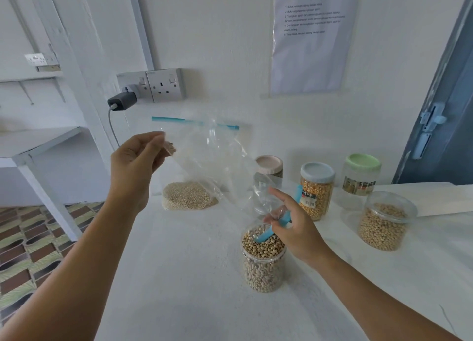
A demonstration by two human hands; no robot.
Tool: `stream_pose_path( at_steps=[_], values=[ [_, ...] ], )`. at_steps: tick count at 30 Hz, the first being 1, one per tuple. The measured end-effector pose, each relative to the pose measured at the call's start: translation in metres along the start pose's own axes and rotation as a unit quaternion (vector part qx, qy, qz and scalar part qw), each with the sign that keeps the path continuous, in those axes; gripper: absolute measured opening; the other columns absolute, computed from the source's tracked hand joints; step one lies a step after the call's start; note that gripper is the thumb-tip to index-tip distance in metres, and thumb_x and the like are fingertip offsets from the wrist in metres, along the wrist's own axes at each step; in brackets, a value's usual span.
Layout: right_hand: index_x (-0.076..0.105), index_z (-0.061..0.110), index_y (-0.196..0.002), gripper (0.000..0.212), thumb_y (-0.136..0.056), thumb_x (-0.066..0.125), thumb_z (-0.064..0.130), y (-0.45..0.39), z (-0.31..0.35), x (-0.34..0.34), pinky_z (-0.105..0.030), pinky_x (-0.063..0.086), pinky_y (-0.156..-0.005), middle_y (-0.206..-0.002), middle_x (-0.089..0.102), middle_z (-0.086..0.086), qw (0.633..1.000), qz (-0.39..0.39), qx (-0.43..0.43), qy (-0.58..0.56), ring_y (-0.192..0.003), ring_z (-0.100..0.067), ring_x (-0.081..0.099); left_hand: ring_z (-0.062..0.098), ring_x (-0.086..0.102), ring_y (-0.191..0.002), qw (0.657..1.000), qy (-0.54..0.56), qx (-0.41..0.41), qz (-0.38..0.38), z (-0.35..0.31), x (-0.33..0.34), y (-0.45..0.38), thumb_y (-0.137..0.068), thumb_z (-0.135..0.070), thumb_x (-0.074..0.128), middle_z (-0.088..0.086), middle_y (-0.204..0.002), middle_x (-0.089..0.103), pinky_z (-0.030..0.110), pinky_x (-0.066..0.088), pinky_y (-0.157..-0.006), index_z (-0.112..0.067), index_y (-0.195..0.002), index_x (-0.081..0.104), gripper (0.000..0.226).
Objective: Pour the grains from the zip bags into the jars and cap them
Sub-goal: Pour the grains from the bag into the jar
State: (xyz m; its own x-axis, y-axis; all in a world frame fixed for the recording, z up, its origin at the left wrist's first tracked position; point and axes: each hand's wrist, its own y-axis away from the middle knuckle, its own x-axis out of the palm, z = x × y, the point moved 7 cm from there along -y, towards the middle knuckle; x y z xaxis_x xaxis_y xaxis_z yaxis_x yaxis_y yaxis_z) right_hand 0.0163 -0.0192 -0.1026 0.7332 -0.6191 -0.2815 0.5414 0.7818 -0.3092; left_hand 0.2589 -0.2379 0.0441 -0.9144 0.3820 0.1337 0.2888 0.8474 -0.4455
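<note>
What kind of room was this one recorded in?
Probably a plain indoor workroom set up for recording, not a fitted kitchen: white table, white double wall socket, printed instruction sheet on the bare wall.

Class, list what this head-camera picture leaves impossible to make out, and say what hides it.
- Pink-lidded jar, head view: contents hidden behind the held zip bag.
- Wall notice: print too small and blurred to read.
- Green-lidded jar: label too small to read.
- Right hand: fingertips hidden by crumpled plastic.

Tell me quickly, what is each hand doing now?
Left hand: pinches the raised bottom corner of the zip bag.
Right hand: grips the bag's mouth over the open jar.
</note>
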Motion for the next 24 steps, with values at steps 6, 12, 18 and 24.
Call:
stream_pose_path(
  at_steps=[6, 12, 18, 24],
  values=[
    [0.048, 0.039, -0.149, 0.075, -0.094, 0.064, -0.009, 0.002, -0.001, 0.000, -0.027, 0.059, -0.095, -0.095, 0.068, 0.002, 1.000, 0.001, 0.002, 0.001, -0.106, -0.011, 0.073, 0.017, 0.070, -0.083, 0.998, -0.051, 0.002, 0.039, -0.007, 0.003, -0.001, -0.094, -0.010, 0.075, 0.003, -0.087, 0.078, 0.032, 0.052, -0.087, -0.020, -0.107, 0.072, 0.017],
    [0.045, 0.034, -0.152, 0.073, -0.095, 0.064, -0.006, 0.001, 0.003, 0.002, -0.022, 0.057, -0.095, -0.096, 0.071, 0.017, 1.000, 0.002, -0.009, 0.006, -0.106, -0.009, 0.072, 0.028, 0.071, -0.095, 0.997, 0.027, -0.038, 0.062, -0.012, 0.007, -0.004, -0.097, -0.002, 0.067, 0.006, -0.085, 0.072, 0.033, 0.052, -0.090, -0.018, -0.089, 0.062, 0.018],
    [0.044, 0.036, -0.152, 0.074, -0.095, 0.064, -0.006, 0.003, 0.003, 0.006, -0.025, 0.057, -0.098, -0.099, 0.072, 0.008, 1.000, 0.006, 0.001, -0.011, -0.108, -0.010, 0.072, 0.037, 0.072, -0.106, 0.986, 0.104, -0.087, 0.101, -0.004, 0.018, 0.003, -0.087, -0.010, 0.076, 0.012, -0.095, 0.071, 0.047, 0.058, -0.097, -0.020, -0.108, 0.053, 0.033],
    [0.042, 0.048, -0.151, 0.074, -0.094, 0.076, 0.014, 0.004, 0.002, 0.004, -0.019, 0.056, -0.094, -0.123, 0.066, 0.013, 0.999, 0.018, 0.021, -0.019, -0.116, -0.004, 0.064, 0.024, 0.071, -0.084, 0.986, 0.148, -0.067, 0.040, 0.002, 0.020, 0.001, -0.090, 0.012, 0.068, 0.007, -0.079, 0.068, 0.038, 0.060, -0.091, -0.012, -0.117, 0.046, 0.043]
  ],
)
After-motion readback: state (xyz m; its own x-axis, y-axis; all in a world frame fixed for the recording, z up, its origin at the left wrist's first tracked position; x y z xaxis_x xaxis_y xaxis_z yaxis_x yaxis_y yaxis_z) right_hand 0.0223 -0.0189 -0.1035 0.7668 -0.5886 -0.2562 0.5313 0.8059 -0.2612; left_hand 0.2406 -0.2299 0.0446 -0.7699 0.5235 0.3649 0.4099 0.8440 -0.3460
